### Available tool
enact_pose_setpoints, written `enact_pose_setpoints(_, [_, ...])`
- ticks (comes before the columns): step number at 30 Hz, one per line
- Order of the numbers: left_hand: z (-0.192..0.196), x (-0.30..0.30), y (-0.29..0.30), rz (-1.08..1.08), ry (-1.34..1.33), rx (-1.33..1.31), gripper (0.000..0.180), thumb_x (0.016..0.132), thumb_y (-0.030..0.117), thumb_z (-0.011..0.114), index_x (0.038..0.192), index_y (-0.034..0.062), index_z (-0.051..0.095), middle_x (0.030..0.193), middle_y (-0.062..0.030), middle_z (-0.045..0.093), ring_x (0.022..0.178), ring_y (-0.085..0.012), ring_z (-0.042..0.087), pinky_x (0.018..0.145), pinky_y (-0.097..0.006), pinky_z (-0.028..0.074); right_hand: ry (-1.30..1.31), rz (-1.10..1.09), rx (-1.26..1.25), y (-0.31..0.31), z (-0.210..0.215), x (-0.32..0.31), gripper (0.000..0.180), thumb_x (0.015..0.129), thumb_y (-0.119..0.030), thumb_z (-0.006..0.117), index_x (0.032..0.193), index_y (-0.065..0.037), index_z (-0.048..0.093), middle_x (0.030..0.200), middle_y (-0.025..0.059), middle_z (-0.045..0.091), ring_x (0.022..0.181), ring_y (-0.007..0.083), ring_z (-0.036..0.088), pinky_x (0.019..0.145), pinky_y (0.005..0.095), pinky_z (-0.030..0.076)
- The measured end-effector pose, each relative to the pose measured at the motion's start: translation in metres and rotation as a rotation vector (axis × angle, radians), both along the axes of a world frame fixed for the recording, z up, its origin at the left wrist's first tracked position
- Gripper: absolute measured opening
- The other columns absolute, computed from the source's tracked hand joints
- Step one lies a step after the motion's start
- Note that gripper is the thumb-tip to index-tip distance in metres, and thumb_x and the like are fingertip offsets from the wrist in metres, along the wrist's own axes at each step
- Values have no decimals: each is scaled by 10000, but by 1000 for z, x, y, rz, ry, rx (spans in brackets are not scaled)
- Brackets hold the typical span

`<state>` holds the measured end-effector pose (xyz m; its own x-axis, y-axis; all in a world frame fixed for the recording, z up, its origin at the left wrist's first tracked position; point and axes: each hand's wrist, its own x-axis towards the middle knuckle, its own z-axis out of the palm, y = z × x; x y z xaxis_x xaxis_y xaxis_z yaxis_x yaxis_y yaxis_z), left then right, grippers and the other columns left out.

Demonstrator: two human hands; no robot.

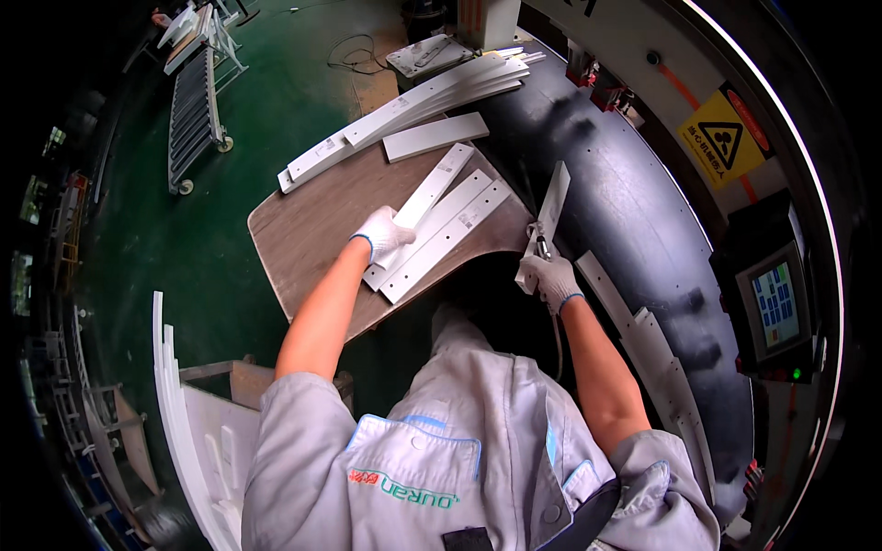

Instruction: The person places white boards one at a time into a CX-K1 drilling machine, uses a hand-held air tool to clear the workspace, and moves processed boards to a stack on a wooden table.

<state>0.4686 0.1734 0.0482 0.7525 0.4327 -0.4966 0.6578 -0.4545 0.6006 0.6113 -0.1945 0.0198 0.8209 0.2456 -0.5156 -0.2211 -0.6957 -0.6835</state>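
My left hand [384, 236], in a white knit glove, is closed around the near end of a narrow white board [439, 184]. That board lies slantwise over wider white boards with dark holes [441, 239] on a brown wooden tabletop [317, 234]. My right hand [549, 278], gloved too, is closed on a small dark tool with a metal tip, which looks like an air blow gun [542, 246]. A thin hose [559, 344] hangs below that hand. Another white board [553, 207] stands out just past the right hand; whether the fingers touch it I cannot tell.
More white boards [395, 115] are stacked along the tabletop's far edge. At right runs a black curved machine bed [616, 202] with white strips [652, 340] on it. A control screen [776, 298] and a yellow warning sign [726, 136] are beyond. A roller conveyor [195, 119] stands far left.
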Motion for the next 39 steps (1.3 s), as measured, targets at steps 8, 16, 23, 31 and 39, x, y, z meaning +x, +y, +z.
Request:
enact_pose_setpoints(8, [-18, -142, -182, 529, -786, -924, 481, 1012, 311, 715, 1371, 21, 577, 1167, -96, 680, 1022, -184, 689, 898, -345, 590, 388, 472, 588, 39, 58, -148, 273, 860, -192, 755, 1073, -50, 660, 724, -10, 599, 543, 86, 531, 479, 264, 434])
enact_pose_setpoints(16, [13, -323, -227, 1090, -1097, -845, 514, 1059, 374, 720, 1416, 34, 573, 1245, -80, 666, 1161, -163, 650, 1048, -361, 541, 571, 1142, 503, 108, 97, -306, 460, 798, -17, 843, 1190, -22, 603, 909, 43, 725, 810, 141, 700, 759, 308, 593])
enact_pose_setpoints(23, [24, -505, -227, 1391, -1084, -320, 612, 983, 324, 797, 1394, -43, 531, 1233, -126, 686, 1136, -184, 648, 1002, -379, 545, 620, 1514, 515, 155, 115, -460, 849, 702, -183, 966, 1429, 23, 578, 1179, 71, 703, 1098, 173, 671, 1018, 358, 554])
enact_pose_setpoints(31, [-25, -619, -209, 1649, -1069, -150, 495, 1170, 408, 472, 1427, 9, 611, 1162, -80, 725, 993, -197, 716, 909, -365, 602, -176, 1877, 173, 200, 122, -604, 842, 694, -528, 989, 1245, 2, 637, 1003, 113, 756, 899, 240, 740, 833, 373, 596])
enact_pose_setpoints(39, [-23, -655, -182, 1670, -1340, -638, 366, 1142, 241, 555, 1426, 13, 587, 1271, -106, 700, 1167, -210, 694, 1001, -366, 593, 335, 1830, 193, 270, 81, -627, 649, 857, -347, 927, 1324, 37, 693, 1046, 89, 797, 948, 198, 762, 868, 354, 599])
